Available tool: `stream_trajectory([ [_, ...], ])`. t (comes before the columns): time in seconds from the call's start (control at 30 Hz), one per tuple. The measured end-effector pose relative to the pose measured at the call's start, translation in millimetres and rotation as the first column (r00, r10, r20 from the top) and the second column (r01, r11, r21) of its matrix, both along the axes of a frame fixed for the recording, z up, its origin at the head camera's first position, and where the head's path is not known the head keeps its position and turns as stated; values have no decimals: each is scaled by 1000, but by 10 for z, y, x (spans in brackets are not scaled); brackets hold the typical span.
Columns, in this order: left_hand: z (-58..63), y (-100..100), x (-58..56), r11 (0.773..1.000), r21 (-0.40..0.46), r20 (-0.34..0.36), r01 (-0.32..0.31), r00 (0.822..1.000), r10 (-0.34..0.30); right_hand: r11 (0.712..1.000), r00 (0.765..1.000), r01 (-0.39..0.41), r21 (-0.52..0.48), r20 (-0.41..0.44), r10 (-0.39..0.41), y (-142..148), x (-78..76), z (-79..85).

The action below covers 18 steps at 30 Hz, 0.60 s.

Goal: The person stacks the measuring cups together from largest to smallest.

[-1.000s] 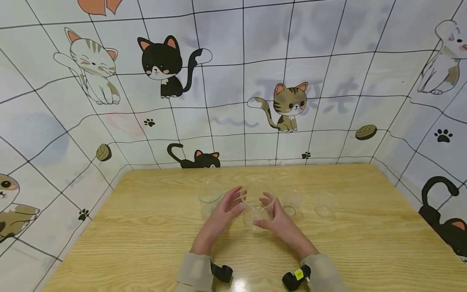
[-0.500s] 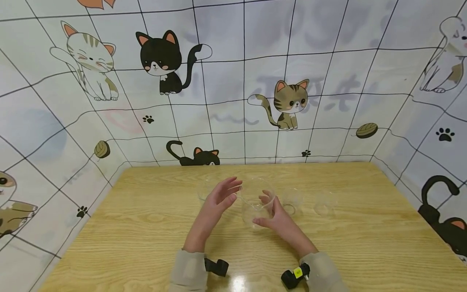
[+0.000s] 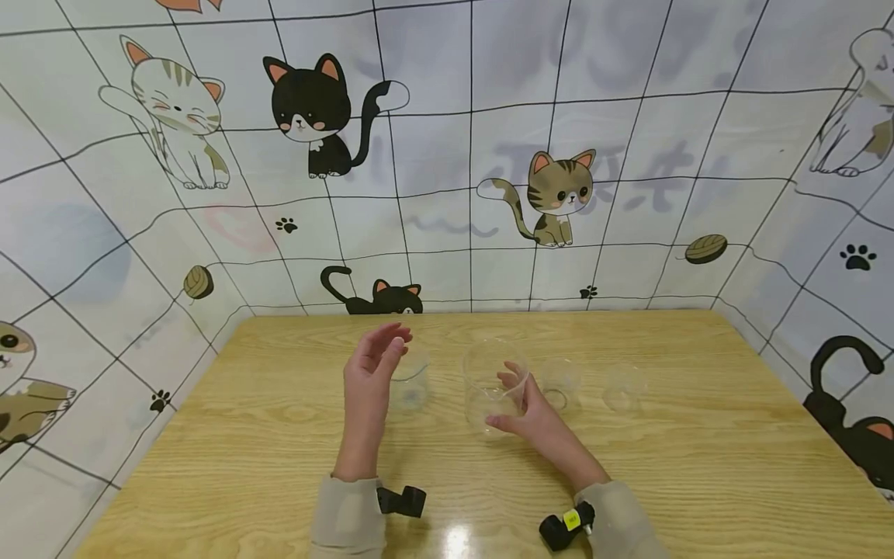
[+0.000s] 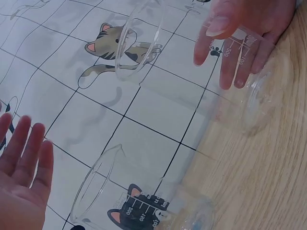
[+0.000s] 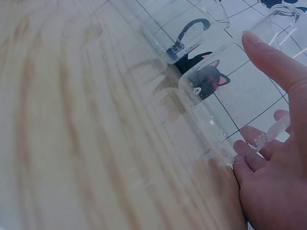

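A large clear beaker (image 3: 491, 392) with white volume marks stands upright on the table. My right hand (image 3: 534, 415) grips its right side, thumb in front and fingers behind, as the right wrist view also shows round the clear wall (image 5: 211, 105). To the left, a second clear beaker (image 3: 410, 392) stands on the table, its marks legible in part in the left wrist view. My left hand (image 3: 372, 369) is raised beside this one, overlapping its left edge in the head view. Its fingers (image 4: 36, 158) are relaxed and hold nothing.
Right of the gripped beaker stand two smaller clear vessels (image 3: 559, 382), the outer one (image 3: 624, 390) hard to make out. The wooden table (image 3: 279, 435) ends at a cloth backdrop (image 3: 433, 186) with cats and grid lines. A black wrist camera (image 3: 405, 502) sits on each sleeve.
My left hand has come away from the large beaker and moved left past the second beaker, uncovering it. My right hand stays on the large beaker, which has not moved.
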State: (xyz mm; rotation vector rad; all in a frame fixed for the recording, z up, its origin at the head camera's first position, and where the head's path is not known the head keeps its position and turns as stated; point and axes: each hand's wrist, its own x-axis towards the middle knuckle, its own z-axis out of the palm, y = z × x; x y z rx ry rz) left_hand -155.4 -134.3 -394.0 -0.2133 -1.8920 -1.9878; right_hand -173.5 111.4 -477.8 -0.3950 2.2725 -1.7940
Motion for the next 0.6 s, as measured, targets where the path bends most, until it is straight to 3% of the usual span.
stream_trajectory([
  [0.13, -7, -42, -16, 992, 85, -22, -90, 996, 92, 1000, 1000, 1, 5, 6, -1, 6, -5, -3],
  [0.27, -23, -76, -24, 987, 56, 7, -153, 988, 153, 1000, 1000, -1, 3, 11, 1, 3, -7, -5],
  [0.43, -82, -105, -48, 981, -21, 76, -194, 978, 196, 1000, 1000, 0, 9, 11, -1, 4, -7, -5],
  [0.6, -158, -105, -77, 961, -194, 126, -198, 966, 225, 1000, 1000, 4, 14, 8, -4, 8, -8, -5],
])
